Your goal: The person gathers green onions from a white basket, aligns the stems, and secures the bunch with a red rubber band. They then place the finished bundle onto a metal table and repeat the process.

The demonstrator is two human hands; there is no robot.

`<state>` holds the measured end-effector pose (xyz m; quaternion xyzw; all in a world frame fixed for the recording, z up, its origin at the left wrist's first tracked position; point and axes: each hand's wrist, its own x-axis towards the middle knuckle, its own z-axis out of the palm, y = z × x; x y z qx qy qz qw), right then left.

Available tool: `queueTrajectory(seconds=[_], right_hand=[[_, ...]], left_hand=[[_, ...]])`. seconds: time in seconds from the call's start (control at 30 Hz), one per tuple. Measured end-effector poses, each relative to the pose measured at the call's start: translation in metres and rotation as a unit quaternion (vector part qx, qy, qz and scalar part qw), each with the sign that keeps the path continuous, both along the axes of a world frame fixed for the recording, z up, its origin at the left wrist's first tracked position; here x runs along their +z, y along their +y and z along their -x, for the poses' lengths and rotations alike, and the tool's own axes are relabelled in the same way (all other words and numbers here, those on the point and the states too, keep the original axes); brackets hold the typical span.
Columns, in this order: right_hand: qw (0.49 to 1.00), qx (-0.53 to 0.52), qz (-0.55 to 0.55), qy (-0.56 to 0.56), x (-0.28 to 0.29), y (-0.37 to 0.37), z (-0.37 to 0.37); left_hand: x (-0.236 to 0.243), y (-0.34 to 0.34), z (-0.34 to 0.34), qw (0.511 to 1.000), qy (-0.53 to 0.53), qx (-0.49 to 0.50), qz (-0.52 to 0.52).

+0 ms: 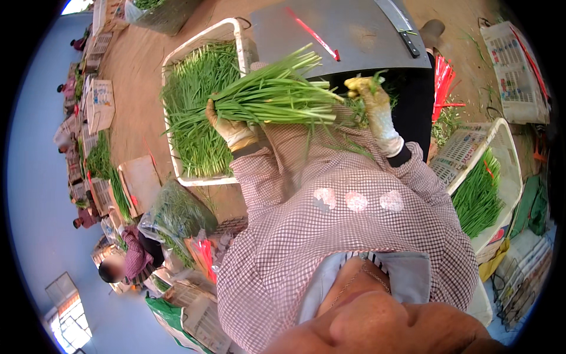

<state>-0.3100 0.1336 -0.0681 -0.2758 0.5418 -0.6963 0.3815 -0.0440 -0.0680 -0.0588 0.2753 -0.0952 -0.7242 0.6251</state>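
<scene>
My left hand, in a soiled yellowish-white glove, is closed around a bunch of long green leafy stalks, their pale cut ends pointing right. The bunch lies over a white plastic crate packed with similar stalks. My right hand, in a similar glove with yellow-stained fingers, is right of the bunch's cut ends, its fingers curled on some small green leaf scraps. Above it is a grey metal board holding a red strip and a black-handled knife.
Red ties hang beside the board. A second crate of greens stands at right, a folded crate behind it. Bags of greens sit at lower left. Several co-workers, one in a purple checked top, work along the left wall.
</scene>
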Motion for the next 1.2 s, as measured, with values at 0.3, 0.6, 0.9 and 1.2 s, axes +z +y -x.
queueTrajectory(seconds=[0.3,0.6,0.9,1.2], right_hand=[[0.749,0.164,0.141,0.627,0.025,-0.068,-0.027],[0.993,-0.006,0.069,0.095,-0.053,0.002,0.049],[0.946,0.259,-0.001,-0.193,0.008,-0.029,-0.019],[0.941,0.314,-0.073,-0.105,0.035,-0.038,-0.022]], left_hand=[[-0.019,-0.011,0.001,0.997,-0.056,0.047,0.026],[-0.003,0.015,-0.006,0.992,-0.106,0.046,-0.051],[0.003,0.01,0.014,0.998,-0.028,0.008,0.056],[-0.006,0.004,0.0,0.992,0.031,-0.004,0.121]])
